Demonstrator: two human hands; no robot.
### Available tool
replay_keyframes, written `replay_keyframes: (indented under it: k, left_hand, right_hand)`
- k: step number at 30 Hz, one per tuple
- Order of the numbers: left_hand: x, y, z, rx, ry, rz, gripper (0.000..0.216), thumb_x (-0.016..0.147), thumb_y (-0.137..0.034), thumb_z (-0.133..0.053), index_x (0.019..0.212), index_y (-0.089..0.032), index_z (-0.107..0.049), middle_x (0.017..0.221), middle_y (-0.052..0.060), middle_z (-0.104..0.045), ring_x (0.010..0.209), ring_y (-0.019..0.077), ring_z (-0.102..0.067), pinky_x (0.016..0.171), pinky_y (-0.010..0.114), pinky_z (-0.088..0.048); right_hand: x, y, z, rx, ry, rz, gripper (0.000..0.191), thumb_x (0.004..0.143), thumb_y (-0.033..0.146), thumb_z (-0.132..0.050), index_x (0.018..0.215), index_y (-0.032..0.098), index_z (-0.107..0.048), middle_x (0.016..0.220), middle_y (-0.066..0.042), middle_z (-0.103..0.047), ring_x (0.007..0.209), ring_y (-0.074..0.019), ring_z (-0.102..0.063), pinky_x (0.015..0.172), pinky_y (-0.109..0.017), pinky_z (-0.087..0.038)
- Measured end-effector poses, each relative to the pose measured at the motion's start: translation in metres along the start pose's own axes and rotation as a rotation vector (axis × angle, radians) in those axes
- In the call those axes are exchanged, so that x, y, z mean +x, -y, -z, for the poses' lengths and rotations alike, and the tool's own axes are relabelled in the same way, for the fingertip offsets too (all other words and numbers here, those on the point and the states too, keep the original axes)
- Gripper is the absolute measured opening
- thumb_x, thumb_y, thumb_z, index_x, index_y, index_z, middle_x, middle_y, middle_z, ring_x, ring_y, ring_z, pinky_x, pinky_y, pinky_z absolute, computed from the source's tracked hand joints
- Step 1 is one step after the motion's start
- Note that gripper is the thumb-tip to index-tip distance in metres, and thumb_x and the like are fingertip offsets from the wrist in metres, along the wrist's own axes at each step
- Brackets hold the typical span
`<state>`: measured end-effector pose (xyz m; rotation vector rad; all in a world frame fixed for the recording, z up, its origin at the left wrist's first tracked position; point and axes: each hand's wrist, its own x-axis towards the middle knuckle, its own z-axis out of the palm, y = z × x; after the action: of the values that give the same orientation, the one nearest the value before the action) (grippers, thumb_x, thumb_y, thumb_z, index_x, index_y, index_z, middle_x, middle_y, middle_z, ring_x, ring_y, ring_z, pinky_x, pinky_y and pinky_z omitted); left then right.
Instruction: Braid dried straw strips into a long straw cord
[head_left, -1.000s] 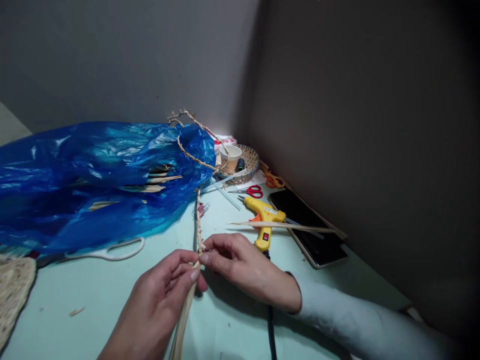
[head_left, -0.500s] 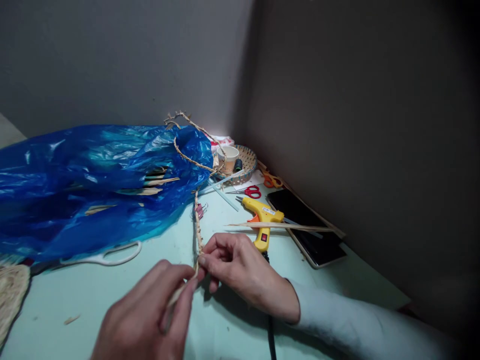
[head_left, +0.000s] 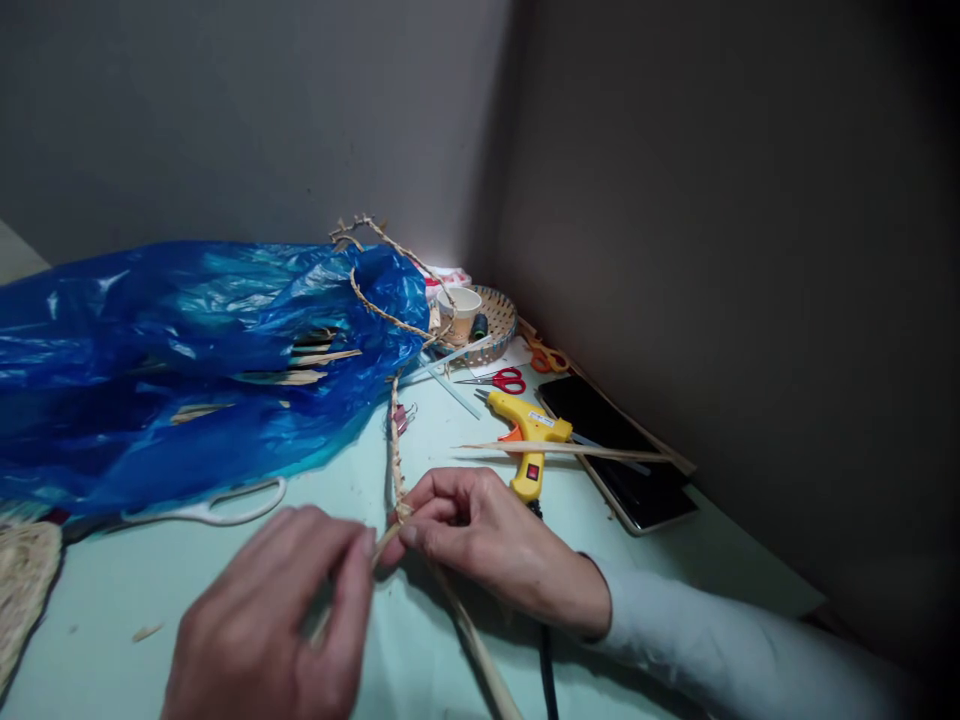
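A thin braided straw cord [head_left: 395,440] runs from the far side of the table toward me, its near end between my hands. My right hand [head_left: 480,530] pinches that end with thumb and fingers. A flat straw strand [head_left: 388,540] leads from the pinch to my left hand [head_left: 281,610], which is closed on it. Another long strand [head_left: 476,640] hangs below my right hand toward the bottom of the view. The far part of the cord loops up over a blue plastic bag [head_left: 187,340].
A yellow glue gun [head_left: 531,440], a phone [head_left: 622,460] and a loose straw strip [head_left: 570,451] lie right of my hands. Red scissors [head_left: 504,380] and a woven basket [head_left: 499,320] with a paper cup [head_left: 457,312] sit farther back. White-handled scissors [head_left: 217,505] rest at left.
My left hand has moved left and slightly down, drawing its strand away from the right hand. A second long strand now shows below my right hand, which still pinches the cord's end.
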<state>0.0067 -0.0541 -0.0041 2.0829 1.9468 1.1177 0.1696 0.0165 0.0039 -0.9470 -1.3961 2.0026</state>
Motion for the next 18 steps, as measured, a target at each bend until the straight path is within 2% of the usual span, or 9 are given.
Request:
replay_keyframes:
  k: [1, 3, 5, 7, 8, 10, 14, 16, 18]
  left_hand:
    - [0.007, 0.001, 0.002, -0.112, 0.036, 0.115, 0.011, 0.081, -0.035, -0.063, 0.077, -0.026, -0.068, 0.078, 0.003, -0.070, 0.073, 0.0213, -0.064, 0.069, 0.030, -0.045]
    - [0.017, 0.003, 0.002, -0.460, 0.261, 0.419, 0.019, 0.081, -0.041, -0.065, 0.089, -0.025, -0.068, 0.077, 0.003, -0.070, 0.074, 0.0211, -0.064, 0.068, 0.029, -0.047]
    - [0.021, 0.003, -0.004, -0.798, 0.482, 0.662, 0.028, 0.080, -0.045, -0.066, 0.094, -0.021, -0.067, 0.066, 0.001, -0.064, 0.054, 0.0137, -0.055, 0.053, 0.024, -0.043]
    - [0.019, 0.003, -0.010, -0.975, 0.572, 0.792, 0.035, 0.078, -0.047, -0.069, 0.098, -0.019, -0.065, 0.062, -0.003, -0.057, 0.040, 0.0048, -0.034, 0.041, 0.019, -0.026]
    - [0.018, 0.003, -0.013, -0.986, 0.575, 0.818, 0.039, 0.077, -0.047, -0.070, 0.101, -0.018, -0.064, 0.062, -0.004, -0.056, 0.038, 0.0024, -0.026, 0.039, 0.018, -0.017]
    - [0.015, 0.003, -0.015, -0.922, 0.550, 0.802, 0.042, 0.077, -0.049, -0.070, 0.105, -0.018, -0.064, 0.061, -0.004, -0.055, 0.040, 0.0030, -0.026, 0.040, 0.018, -0.013]
    - [0.013, 0.007, -0.014, -0.780, 0.541, 0.613, 0.034, 0.083, -0.051, -0.062, 0.090, -0.019, -0.068, 0.064, -0.001, -0.056, 0.062, 0.0135, -0.049, 0.055, 0.021, -0.036]
    - [0.013, 0.009, -0.013, -0.710, 0.563, 0.547, 0.033, 0.086, -0.051, -0.058, 0.078, -0.020, -0.066, 0.066, -0.001, -0.057, 0.070, 0.0166, -0.052, 0.066, 0.025, -0.041]
    - [0.014, 0.011, -0.012, -0.643, 0.555, 0.553, 0.032, 0.085, -0.050, -0.058, 0.072, -0.021, -0.062, 0.066, -0.002, -0.056, 0.070, 0.0173, -0.051, 0.069, 0.026, -0.040]
  right_hand:
    - [-0.001, 0.000, -0.001, -0.002, 0.002, 0.006, 0.008, 0.079, 0.015, -0.061, 0.082, 0.015, -0.054, 0.071, -0.002, -0.069, 0.051, -0.0066, -0.044, 0.052, -0.019, -0.030]
    - [-0.002, -0.001, -0.001, -0.012, 0.025, 0.036, 0.008, 0.080, 0.016, -0.060, 0.085, 0.015, -0.054, 0.069, 0.000, -0.067, 0.052, -0.0069, -0.045, 0.052, -0.019, -0.029]
    - [-0.003, -0.003, -0.001, -0.044, 0.039, 0.064, 0.008, 0.081, 0.017, -0.060, 0.086, 0.016, -0.053, 0.066, 0.001, -0.063, 0.054, -0.0077, -0.047, 0.053, -0.018, -0.031]
    - [-0.003, -0.003, 0.001, -0.105, 0.046, 0.079, 0.008, 0.083, 0.019, -0.059, 0.088, 0.016, -0.053, 0.067, 0.001, -0.062, 0.055, -0.0085, -0.050, 0.055, -0.019, -0.035]
    - [-0.003, -0.002, 0.002, -0.161, 0.048, 0.081, 0.009, 0.083, 0.021, -0.058, 0.089, 0.017, -0.053, 0.069, 0.001, -0.063, 0.055, -0.0090, -0.050, 0.055, -0.019, -0.037]
    - [-0.004, 0.001, 0.005, -0.316, 0.053, 0.076, 0.009, 0.085, 0.024, -0.057, 0.090, 0.017, -0.054, 0.071, -0.001, -0.067, 0.055, -0.0102, -0.053, 0.056, -0.021, -0.040]
    - [-0.011, 0.012, 0.007, -0.617, 0.052, 0.124, 0.011, 0.089, 0.023, -0.050, 0.090, 0.016, -0.059, 0.068, -0.002, -0.069, 0.056, -0.0110, -0.057, 0.058, -0.021, -0.040]
    - [-0.016, 0.016, 0.007, -0.750, 0.009, 0.206, 0.014, 0.090, 0.022, -0.049, 0.089, 0.016, -0.062, 0.069, -0.001, -0.070, 0.060, -0.0111, -0.057, 0.061, -0.021, -0.039]
    - [-0.019, 0.017, 0.007, -0.902, -0.059, 0.281, 0.017, 0.091, 0.023, -0.050, 0.086, 0.017, -0.064, 0.071, -0.002, -0.069, 0.063, -0.0118, -0.055, 0.062, -0.022, -0.036]
